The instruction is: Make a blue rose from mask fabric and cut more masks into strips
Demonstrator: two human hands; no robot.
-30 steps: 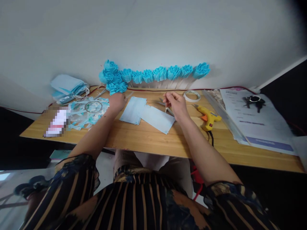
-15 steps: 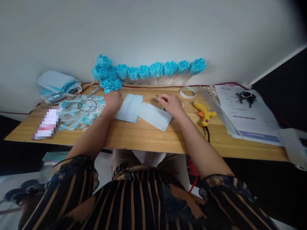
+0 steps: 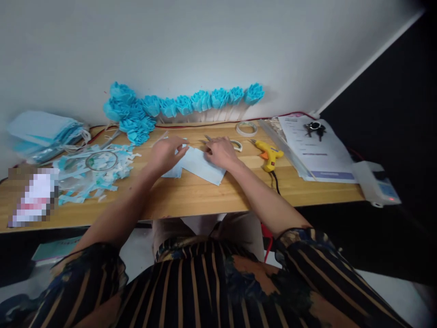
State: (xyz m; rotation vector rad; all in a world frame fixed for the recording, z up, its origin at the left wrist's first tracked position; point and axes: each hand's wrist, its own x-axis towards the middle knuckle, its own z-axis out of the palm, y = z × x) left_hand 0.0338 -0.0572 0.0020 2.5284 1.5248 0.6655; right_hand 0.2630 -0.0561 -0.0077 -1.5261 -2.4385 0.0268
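My left hand [image 3: 166, 155] hovers over the left stack of light blue fabric sheets [image 3: 174, 172], fingers bent and the thumb apart from them. Nothing shows between them. My right hand [image 3: 221, 153] is closed, its fingertips at the upper edge of the right light blue sheet [image 3: 201, 166], which lies at a slant. Scissors [image 3: 236, 146] lie partly under and behind this hand, with a blade tip and a pale handle showing. Behind the hands, several blue fabric flowers [image 3: 184, 105] on stems lean against the wall.
A yellow glue gun [image 3: 271, 155] and a tape roll [image 3: 246, 129] lie right of my hands. Farther right are papers [image 3: 317, 155] with keys [image 3: 314, 129] and a white device [image 3: 375, 182]. Fabric scraps [image 3: 92, 173] with a ring, and a mask stack [image 3: 48, 134], occupy the left.
My left hand has left the flower cluster and come right, over the sheets. My right hand has lowered onto the right sheet's edge. The view has turned slightly right.
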